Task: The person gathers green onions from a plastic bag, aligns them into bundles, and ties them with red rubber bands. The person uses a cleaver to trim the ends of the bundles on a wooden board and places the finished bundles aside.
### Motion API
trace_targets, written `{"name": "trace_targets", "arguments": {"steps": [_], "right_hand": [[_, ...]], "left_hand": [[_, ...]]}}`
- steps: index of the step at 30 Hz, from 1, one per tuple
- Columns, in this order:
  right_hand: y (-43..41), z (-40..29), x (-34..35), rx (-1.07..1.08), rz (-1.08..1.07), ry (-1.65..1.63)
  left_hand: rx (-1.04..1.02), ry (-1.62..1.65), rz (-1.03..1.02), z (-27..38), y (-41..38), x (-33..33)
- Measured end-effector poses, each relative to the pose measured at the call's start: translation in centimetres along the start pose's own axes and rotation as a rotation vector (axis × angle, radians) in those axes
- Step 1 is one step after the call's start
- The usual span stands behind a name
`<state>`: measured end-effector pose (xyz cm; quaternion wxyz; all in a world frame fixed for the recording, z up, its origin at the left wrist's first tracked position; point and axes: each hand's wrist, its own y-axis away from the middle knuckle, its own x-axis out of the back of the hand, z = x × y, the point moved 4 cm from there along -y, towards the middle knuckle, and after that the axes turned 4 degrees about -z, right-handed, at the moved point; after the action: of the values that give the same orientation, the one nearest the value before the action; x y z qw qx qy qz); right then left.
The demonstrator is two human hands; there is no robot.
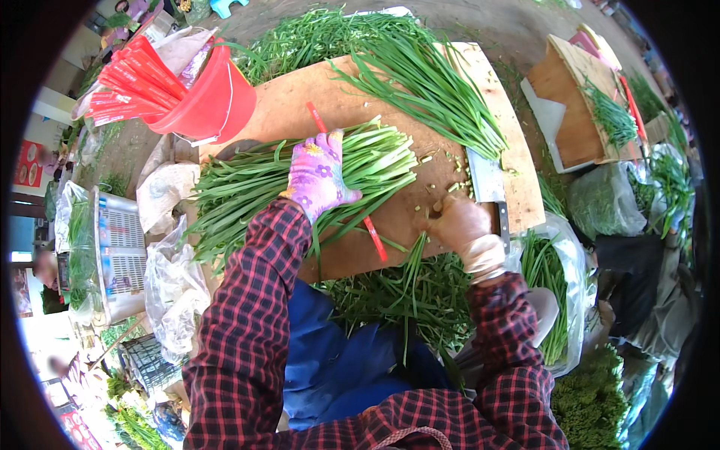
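Note:
My left hand [320, 174], in a purple flowered glove, presses on a thick bundle of green garlic chives [247, 185] lying on a wooden board [281, 107]. A red printed strip [374, 238] runs beneath that bundle, its ends showing on both sides. My bare right hand [462, 220], with a pale band at the wrist, is curled above the board's near right part; a few green leaves hang just below it. Whether it grips them is hard to tell. Beside it lies a cleaver [486, 177] with a black handle. A second chive bundle [433, 90] rests farther back, its cut ends over the blade.
A red bucket [216, 104] full of red strips stands at the board's back left. Loose trimmings [394, 292] lie below the near edge. At the right sits a plastic bag of chives [568, 315]. Small cut stem pieces lie near the cleaver.

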<state>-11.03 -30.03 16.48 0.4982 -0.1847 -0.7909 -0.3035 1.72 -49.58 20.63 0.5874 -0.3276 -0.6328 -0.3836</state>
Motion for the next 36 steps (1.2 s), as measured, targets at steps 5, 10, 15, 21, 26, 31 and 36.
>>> {"name": "trace_targets", "arguments": {"steps": [5,10,15,21,26,31,36], "right_hand": [[3.3,-0.3,1.4,0.091,-0.086,-0.64],[7.4,-4.0,7.3,0.212,-0.228,-1.559],[1.0,-4.2,-2.1,0.03,0.074,-1.903],[-1.2,-5.6,-6.7,-0.095,0.188,-2.025],[-1.8,-3.7,-7.1,-0.146,0.206,-1.698],[-0.1,-1.4,-4.6,-0.014,0.614,-1.278],[2.1,-6.2,0.2,0.205,0.691,-0.501]], "left_hand": [[-0.008,-0.003,-0.084,0.8,-1.1,-0.1],[-0.02,0.259,-0.306,-1.3,-2.0,1.1],[-0.028,0.401,-0.437,-2.0,-4.2,1.0],[-0.082,0.313,-0.152,-0.7,-0.5,0.3],[-0.034,0.06,0.087,1.5,2.0,0.4],[0.019,-0.021,0.021,1.3,1.9,0.5],[0.067,0.007,-0.064,1.3,1.2,0.1]]}}
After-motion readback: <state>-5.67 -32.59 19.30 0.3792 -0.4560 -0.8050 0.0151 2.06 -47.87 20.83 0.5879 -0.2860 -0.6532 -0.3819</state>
